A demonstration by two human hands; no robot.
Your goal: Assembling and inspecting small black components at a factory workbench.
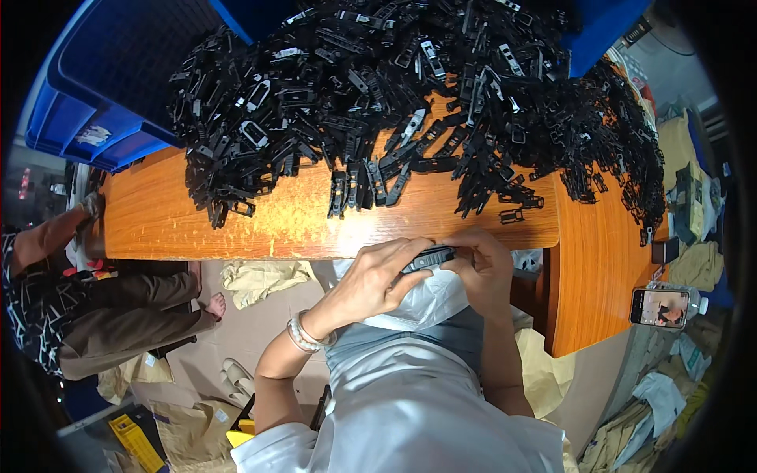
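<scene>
Two hands, at least one black plastic piece (430, 258), and a heap of black parts (276, 102) I can't even count

From where I'm standing, the left hand (374, 276) has its fingers pinched round the piece and the right hand (482, 272) has its fingers curled onto the other end, just off the front edge of the wooden table (150, 221). Also spotting one phone (662, 308) on the right and one co-worker (118, 315) on the left.
</scene>
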